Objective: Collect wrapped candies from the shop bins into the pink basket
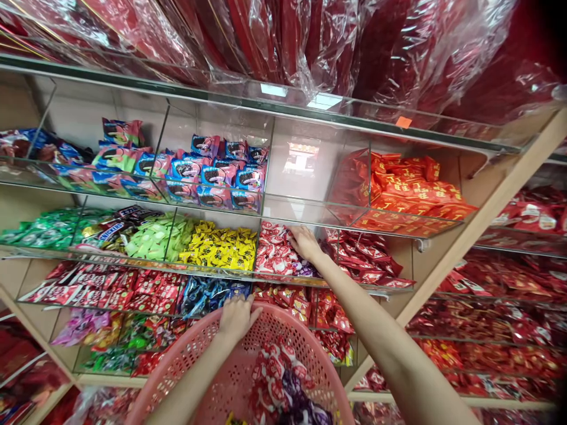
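A pink perforated basket (321, 354) is at the bottom centre, holding red-and-white candies (277, 369) and purple-wrapped ones (301, 401). My left hand (235, 317) lies over its far rim, fingers pointing toward the blue candies (199, 295); what it grips, if anything, is hidden. Farther up, my right hand (305, 242) reaches into a shelf compartment of red-and-white candies (272, 254) and touches the pile at its right side. Its fingers are partly bent, and its fingertips are hard to make out. Purple candies (308, 270) show just below this hand.
Glass shelf edges (212, 270) run above and below my right hand. Yellow candies (221, 245) lie to the left, orange-red packets (411, 189) at the upper right. A slanting wooden post (469, 236) stands right of my right arm. Plastic-wrapped red items (266, 41) fill the top.
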The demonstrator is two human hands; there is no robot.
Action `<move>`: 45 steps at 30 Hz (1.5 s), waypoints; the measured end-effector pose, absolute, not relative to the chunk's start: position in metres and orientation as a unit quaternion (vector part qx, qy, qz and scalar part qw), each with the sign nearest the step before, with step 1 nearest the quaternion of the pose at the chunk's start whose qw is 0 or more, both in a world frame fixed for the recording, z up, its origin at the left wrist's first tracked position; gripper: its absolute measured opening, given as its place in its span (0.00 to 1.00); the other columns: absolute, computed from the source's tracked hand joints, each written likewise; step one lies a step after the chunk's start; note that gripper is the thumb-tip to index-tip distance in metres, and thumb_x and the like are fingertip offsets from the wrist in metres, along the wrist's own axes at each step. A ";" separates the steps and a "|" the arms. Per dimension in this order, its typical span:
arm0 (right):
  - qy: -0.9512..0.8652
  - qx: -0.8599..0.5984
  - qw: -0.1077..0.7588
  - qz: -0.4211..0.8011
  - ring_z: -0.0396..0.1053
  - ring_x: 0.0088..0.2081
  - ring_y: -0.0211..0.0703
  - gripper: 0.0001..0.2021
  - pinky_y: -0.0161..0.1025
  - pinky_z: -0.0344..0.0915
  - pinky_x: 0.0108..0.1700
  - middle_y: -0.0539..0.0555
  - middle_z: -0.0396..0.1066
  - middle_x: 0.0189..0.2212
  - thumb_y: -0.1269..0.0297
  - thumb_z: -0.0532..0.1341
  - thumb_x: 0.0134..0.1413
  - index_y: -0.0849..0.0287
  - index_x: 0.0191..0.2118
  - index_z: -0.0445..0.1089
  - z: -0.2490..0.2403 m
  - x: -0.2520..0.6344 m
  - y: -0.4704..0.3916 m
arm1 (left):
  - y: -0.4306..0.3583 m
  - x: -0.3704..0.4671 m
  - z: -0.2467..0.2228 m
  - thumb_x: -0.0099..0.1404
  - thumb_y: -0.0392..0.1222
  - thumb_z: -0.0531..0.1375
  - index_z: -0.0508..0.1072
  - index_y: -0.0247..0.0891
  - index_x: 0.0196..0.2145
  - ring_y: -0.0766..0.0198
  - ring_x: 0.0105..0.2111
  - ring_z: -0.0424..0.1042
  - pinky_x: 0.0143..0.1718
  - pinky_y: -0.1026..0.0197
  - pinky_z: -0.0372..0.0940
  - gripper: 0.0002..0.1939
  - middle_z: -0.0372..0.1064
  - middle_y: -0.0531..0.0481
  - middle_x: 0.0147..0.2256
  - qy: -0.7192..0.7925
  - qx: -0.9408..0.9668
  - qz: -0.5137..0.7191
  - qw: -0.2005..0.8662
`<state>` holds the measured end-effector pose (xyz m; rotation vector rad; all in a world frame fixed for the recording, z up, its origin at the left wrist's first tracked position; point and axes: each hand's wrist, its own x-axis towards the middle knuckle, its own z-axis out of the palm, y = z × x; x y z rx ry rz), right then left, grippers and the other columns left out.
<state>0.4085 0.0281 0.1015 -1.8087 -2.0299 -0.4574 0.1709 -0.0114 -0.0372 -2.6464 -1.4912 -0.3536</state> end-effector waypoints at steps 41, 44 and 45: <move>-0.695 -0.714 0.067 -0.047 0.56 0.53 0.58 0.40 0.54 0.58 0.47 0.63 0.58 0.52 0.46 0.65 0.34 0.56 0.54 0.53 0.132 0.339 0.074 | -0.011 0.171 -0.040 0.63 0.58 0.41 0.67 0.38 0.48 0.53 0.41 0.68 0.41 0.53 0.58 0.28 0.70 0.38 0.39 -0.484 -0.866 -0.120 0.038; -0.695 -0.714 0.061 -0.058 0.58 0.51 0.58 0.39 0.55 0.58 0.47 0.62 0.60 0.50 0.47 0.65 0.35 0.56 0.54 0.54 0.132 0.337 0.073 | -0.010 0.170 -0.041 0.63 0.58 0.40 0.66 0.38 0.49 0.53 0.42 0.68 0.42 0.54 0.58 0.28 0.70 0.38 0.40 -0.483 -0.866 -0.121 0.049; -0.694 -0.715 0.058 -0.062 0.59 0.51 0.58 0.39 0.55 0.57 0.48 0.62 0.61 0.50 0.47 0.65 0.35 0.56 0.54 0.54 0.133 0.337 0.073 | -0.010 0.170 -0.041 0.63 0.58 0.40 0.66 0.38 0.49 0.53 0.42 0.68 0.42 0.54 0.58 0.28 0.70 0.38 0.40 -0.482 -0.866 -0.120 0.052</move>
